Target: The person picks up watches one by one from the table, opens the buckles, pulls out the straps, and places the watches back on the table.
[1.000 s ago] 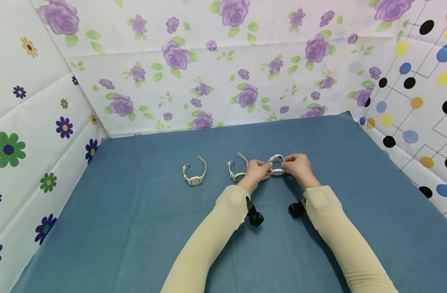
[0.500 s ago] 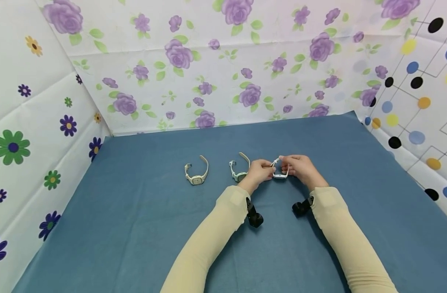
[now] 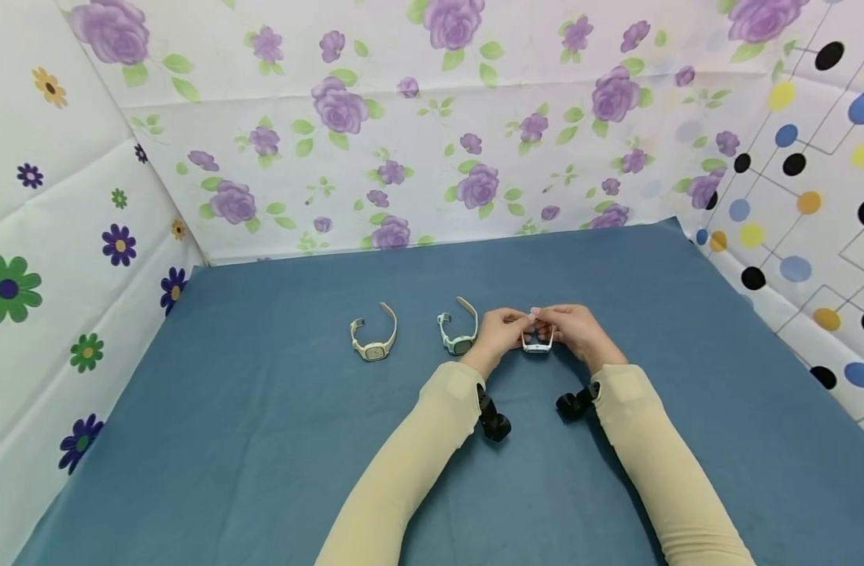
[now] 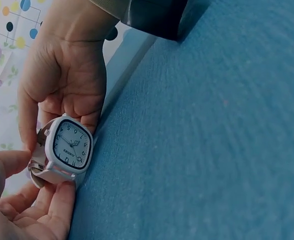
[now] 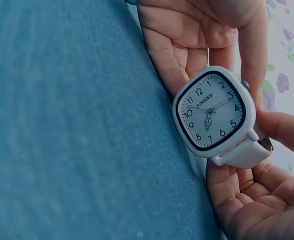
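Both hands meet over a white wristwatch (image 3: 537, 347), which has a squarish case and stands on its side-looped strap with the dial toward the wrist cameras. My left hand (image 3: 500, 334) pinches the strap from the left, and its curled fingers lie beside the case. From the right, my right hand (image 3: 579, 330) holds the other strap half, its thumb meeting the left thumb at the strap's far side. A metal buckle (image 4: 37, 166) shows there in the left wrist view. The white dial (image 5: 212, 112) with black numerals faces the right wrist view. Fingers partly hide the strap.
Just left of my left hand lies a pale green wristwatch (image 3: 463, 344), its strap unfastened. Farther left is a cream wristwatch (image 3: 375, 351), also unfastened. Blue cloth (image 3: 297, 440) covers the table, with a flowered sheet (image 3: 403, 157) behind.
The right hand has shifted from the side of the watch to its far strap end, bringing the thumbs together. The strap loop has narrowed behind the case. The other watches stay put.
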Demonstrator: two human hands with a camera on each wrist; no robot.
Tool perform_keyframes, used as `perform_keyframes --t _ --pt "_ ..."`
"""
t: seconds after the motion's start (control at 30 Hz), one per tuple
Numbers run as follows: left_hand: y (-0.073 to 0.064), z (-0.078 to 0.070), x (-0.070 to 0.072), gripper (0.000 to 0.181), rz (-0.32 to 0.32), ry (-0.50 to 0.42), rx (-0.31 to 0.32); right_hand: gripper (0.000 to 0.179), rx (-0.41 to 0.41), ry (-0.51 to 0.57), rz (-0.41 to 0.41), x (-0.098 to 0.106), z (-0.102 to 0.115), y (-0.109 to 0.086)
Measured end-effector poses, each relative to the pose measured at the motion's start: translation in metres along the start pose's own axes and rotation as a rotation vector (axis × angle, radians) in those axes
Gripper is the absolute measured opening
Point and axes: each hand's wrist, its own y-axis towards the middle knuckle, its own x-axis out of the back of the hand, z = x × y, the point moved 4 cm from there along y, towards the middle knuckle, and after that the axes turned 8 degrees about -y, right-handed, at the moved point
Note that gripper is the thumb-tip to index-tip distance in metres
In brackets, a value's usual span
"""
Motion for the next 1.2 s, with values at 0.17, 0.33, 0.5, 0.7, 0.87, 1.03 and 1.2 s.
perform_keyframes --t 0.17,0.33,0.5,0.7,0.87,1.03,1.2 --pt "0.002 0.003 0.001 0.024 -0.014 0.003 0.0 0.044 0.012 -0.009 0.013 -0.001 0.002 -0.001" --pt "0.002 0.003 0.001 0.024 -0.019 0.006 0.004 0.041 0.013 0.011 0.019 0.0 0.002 -0.001" --pt "0.001 0.005 0.002 0.025 -0.025 0.016 0.008 0.042 0.009 0.02 0.025 0.0 0.0 0.0" --pt "-0.003 0.007 0.003 0.024 -0.032 -0.005 0.044 0.04 0.004 0.053 0.032 0.0 -0.002 -0.001" --pt "-0.007 0.008 0.004 0.021 -0.067 -0.03 0.063 0.035 -0.001 0.068 0.018 -0.001 -0.001 0.0" --pt "-0.009 0.01 0.005 0.018 -0.109 -0.046 0.044 0.03 0.0 0.08 0.012 -0.002 0.0 -0.001" --pt "-0.009 0.012 0.004 0.017 -0.122 -0.051 0.014 0.025 0.0 0.103 0.014 -0.002 -0.003 0.002"
